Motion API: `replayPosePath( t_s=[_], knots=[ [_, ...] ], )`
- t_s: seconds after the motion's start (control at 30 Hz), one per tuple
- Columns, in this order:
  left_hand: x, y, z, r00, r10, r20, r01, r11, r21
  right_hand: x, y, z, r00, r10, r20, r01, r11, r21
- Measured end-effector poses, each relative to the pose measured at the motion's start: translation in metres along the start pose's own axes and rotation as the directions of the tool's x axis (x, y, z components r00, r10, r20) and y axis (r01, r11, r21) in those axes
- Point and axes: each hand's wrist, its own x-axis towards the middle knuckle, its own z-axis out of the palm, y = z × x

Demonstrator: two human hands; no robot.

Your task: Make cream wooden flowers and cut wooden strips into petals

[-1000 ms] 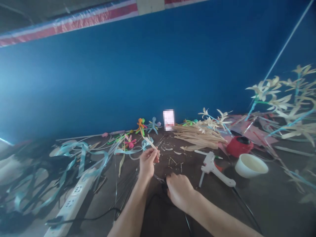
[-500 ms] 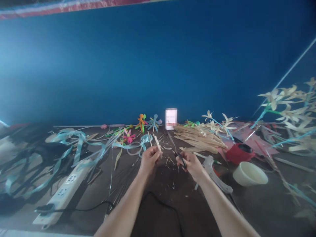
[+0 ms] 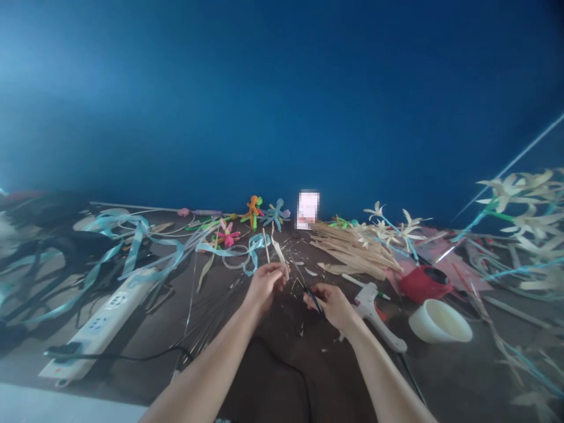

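Note:
Between the fingertips of my left hand [image 3: 268,284] is a pale dried-leaf strip [image 3: 278,251], its narrow curved end pointing up and away from me. My right hand [image 3: 330,302] is closed around the dark handles of a pair of scissors [image 3: 314,299]; their blades point forward and to the left, near the strip but apart from it. Small pale clippings [image 3: 298,284] lie scattered on the dark table below both hands. A bundle of dried tan leaf strips [image 3: 352,249] rests beyond my right hand.
A white glue gun [image 3: 374,317], a cream cup [image 3: 440,321] and a red object [image 3: 425,283] stand to the right, by pale leaf flowers [image 3: 520,194]. On the left are a power strip [image 3: 99,323] and blue ribbon [image 3: 141,241]. Fuzzy figures [image 3: 252,211] sit along the blue wall [image 3: 264,106].
The view has shifted slightly. My right hand, with the scissors, has come a little closer to my left hand, and the blades are nearer the strip. My left hand keeps its hold.

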Motion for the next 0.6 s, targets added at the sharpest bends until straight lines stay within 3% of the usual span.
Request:
replayPosePath(
  t_s=[0.2,0.33,0.43,0.6],
  knots=[
    [0.005,0.0,-0.007,0.994,0.028,-0.107,-0.037,0.996,-0.084,-0.003,-0.002,-0.004,1.0,0.005,0.012,-0.003,0.984,-0.178],
    [0.007,0.005,-0.012,0.978,0.113,-0.176,-0.113,0.994,0.009,-0.004,-0.001,-0.007,0.996,0.027,0.081,-0.008,0.974,-0.225],
    [0.007,0.015,-0.016,0.978,0.17,-0.122,-0.153,0.978,0.139,-0.006,-0.002,-0.011,0.984,0.06,0.169,-0.025,0.979,-0.204],
    [0.005,0.025,-0.022,0.993,0.09,0.072,-0.108,0.947,0.301,-0.009,-0.001,-0.021,0.962,0.103,0.255,-0.046,0.975,-0.218]
  ],
)
